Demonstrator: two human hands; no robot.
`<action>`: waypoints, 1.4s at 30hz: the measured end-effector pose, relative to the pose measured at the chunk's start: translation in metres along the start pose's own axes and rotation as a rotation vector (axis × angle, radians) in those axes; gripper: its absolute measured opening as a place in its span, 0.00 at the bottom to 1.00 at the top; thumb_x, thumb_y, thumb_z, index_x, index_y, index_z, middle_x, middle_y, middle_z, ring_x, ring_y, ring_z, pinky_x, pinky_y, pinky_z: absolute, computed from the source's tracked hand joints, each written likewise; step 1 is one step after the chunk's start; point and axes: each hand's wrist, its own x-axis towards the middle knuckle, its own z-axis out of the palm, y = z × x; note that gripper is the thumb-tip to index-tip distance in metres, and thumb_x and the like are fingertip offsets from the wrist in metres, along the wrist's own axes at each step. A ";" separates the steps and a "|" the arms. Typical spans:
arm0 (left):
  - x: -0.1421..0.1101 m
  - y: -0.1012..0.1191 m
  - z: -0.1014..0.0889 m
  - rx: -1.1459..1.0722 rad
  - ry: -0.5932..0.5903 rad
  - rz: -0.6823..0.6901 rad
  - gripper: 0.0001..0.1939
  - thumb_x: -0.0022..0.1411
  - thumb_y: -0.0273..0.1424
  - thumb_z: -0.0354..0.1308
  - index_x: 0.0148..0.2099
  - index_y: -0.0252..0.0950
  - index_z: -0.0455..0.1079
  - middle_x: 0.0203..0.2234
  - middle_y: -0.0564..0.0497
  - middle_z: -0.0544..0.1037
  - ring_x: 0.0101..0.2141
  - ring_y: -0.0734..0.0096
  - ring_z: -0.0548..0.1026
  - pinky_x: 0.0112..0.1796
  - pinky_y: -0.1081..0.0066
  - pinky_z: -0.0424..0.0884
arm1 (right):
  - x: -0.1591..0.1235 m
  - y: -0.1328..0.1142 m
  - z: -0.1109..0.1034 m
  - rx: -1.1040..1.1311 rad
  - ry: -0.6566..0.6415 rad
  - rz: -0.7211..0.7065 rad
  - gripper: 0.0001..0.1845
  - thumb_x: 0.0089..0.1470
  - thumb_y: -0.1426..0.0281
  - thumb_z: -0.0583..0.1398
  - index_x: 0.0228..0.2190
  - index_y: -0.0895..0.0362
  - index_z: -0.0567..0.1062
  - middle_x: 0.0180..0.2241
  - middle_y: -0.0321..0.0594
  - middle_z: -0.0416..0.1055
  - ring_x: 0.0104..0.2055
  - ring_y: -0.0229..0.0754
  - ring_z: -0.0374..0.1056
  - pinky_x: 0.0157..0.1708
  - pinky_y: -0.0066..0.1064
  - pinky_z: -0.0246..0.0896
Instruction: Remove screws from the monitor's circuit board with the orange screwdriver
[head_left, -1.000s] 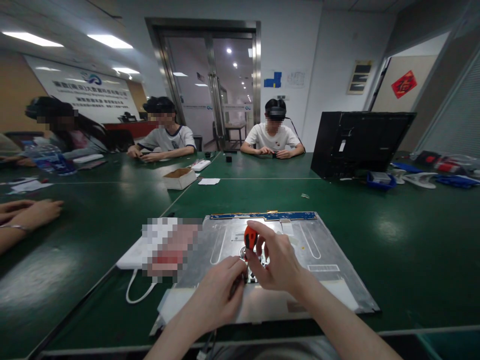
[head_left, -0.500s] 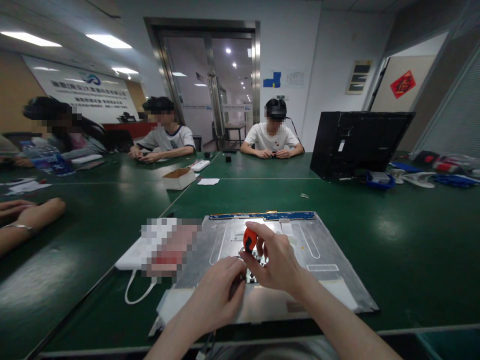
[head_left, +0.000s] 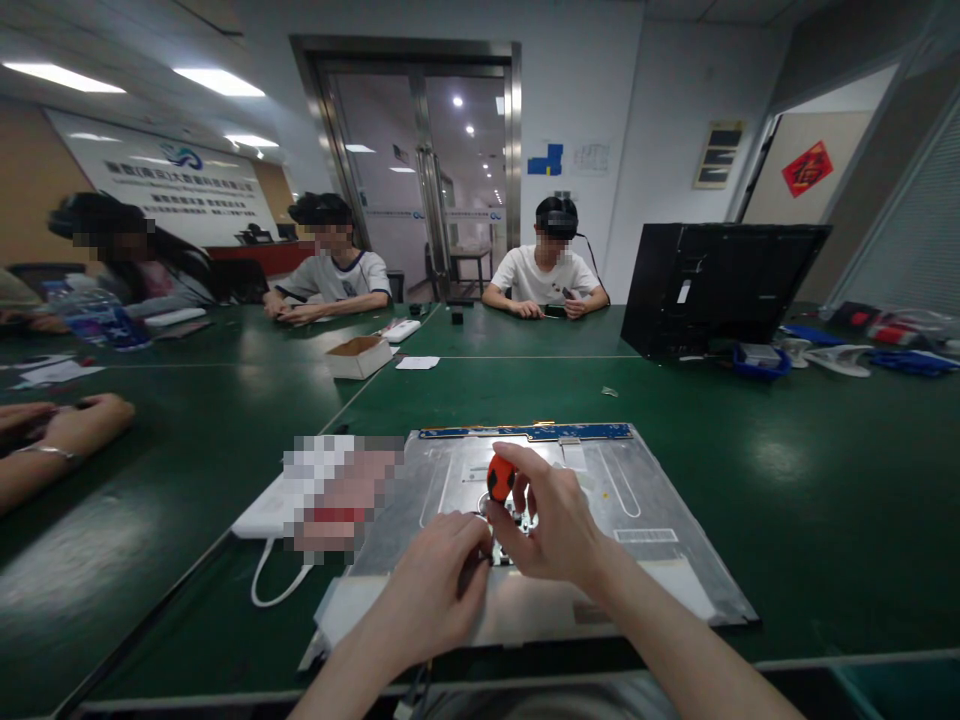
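Orange-and-black screwdriver (head_left: pixel 501 478), handle roughly upright, over the small circuit board (head_left: pixel 504 557) at mid-panel. Right hand (head_left: pixel 555 520): thumb and fingers pinching the handle, index fingertip at its top. Left hand (head_left: pixel 446 565): fingers curled low at the board's near-left side; can't tell whether they pinch a part or just press, contact hidden. Shaft and tip hidden too, so seating in a screw can't be confirmed.

Technique, my judgement: line the shaft up square to the screw head, light downward push from the index finger, turn with thumb and fingers, wrist quiet. Small turns, regrip between; a tilted driver could slip and scratch the board or chew the screw slot. Left fingertips best steadying the board edge, clear of the tip's path, off the components. Panel is broad and flat, silver metal back (head_left: pixel 592 610) up; leaning forearms on it looks risky. Blue circuit strip (head_left: pixel 465 433) along its far edge probably fragile, don't bump. White cable (head_left: pixel 259 575) lies left, apart from both hands.
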 end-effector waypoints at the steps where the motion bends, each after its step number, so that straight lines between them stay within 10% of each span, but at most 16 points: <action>1: 0.000 0.000 0.000 -0.001 0.002 0.003 0.07 0.58 0.24 0.50 0.36 0.37 0.68 0.29 0.48 0.73 0.33 0.61 0.71 0.34 0.67 0.67 | 0.000 0.000 0.000 -0.002 0.003 -0.002 0.25 0.60 0.71 0.55 0.58 0.54 0.57 0.31 0.33 0.70 0.21 0.34 0.62 0.20 0.26 0.58; 42: 0.000 0.000 0.001 0.007 0.005 0.016 0.07 0.59 0.25 0.49 0.35 0.37 0.68 0.30 0.48 0.74 0.33 0.61 0.71 0.34 0.66 0.66 | -0.001 0.001 0.000 -0.037 -0.009 -0.008 0.27 0.62 0.68 0.54 0.61 0.54 0.56 0.31 0.34 0.73 0.20 0.34 0.64 0.21 0.27 0.62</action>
